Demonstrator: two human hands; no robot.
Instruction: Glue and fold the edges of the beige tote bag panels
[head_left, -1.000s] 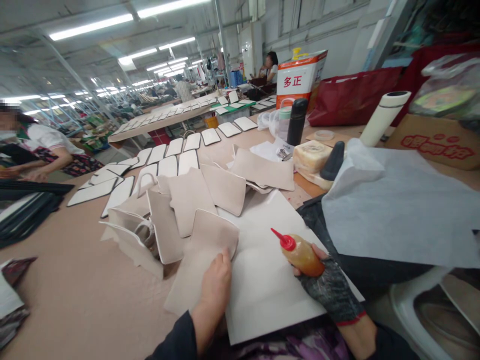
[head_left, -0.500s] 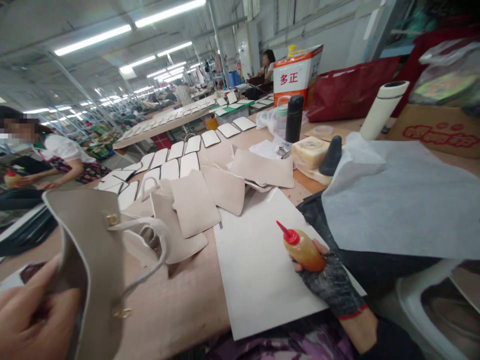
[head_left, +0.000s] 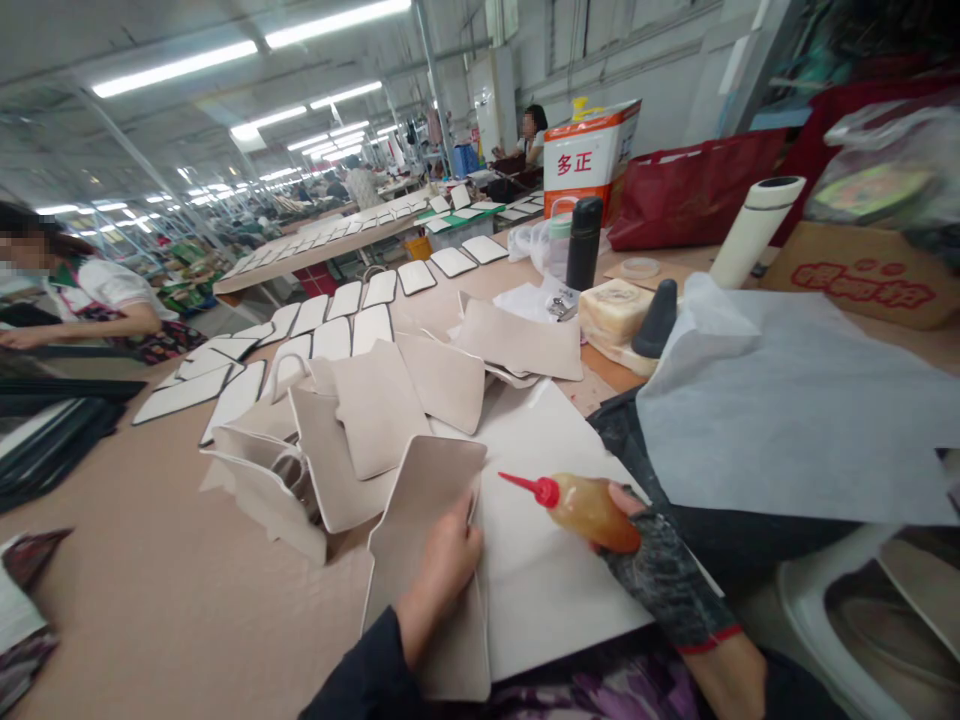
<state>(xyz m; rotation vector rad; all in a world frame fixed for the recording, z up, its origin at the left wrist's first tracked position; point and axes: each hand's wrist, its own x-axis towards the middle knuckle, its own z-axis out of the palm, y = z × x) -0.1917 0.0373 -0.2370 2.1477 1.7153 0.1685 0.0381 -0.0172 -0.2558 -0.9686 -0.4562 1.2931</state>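
My left hand lies on a beige leather bag piece, fingers pressed down on its right edge, holding it on the white paper sheet. My right hand, in a dark fingerless glove, grips an amber glue bottle with a red nozzle. The nozzle points left toward the piece's edge, a short way off it. More beige pieces are stacked just beyond, with a bag handle showing at the left.
Rows of white-faced panels run along the table. A black flask, white tube, foam block, red bag and white tissue sheet crowd the right. A person sits at the left.
My left hand brought the lifted beige piece down from the left onto the white sheet and now presses it flat. The glue bottle has tilted over so its nozzle points left toward the piece.
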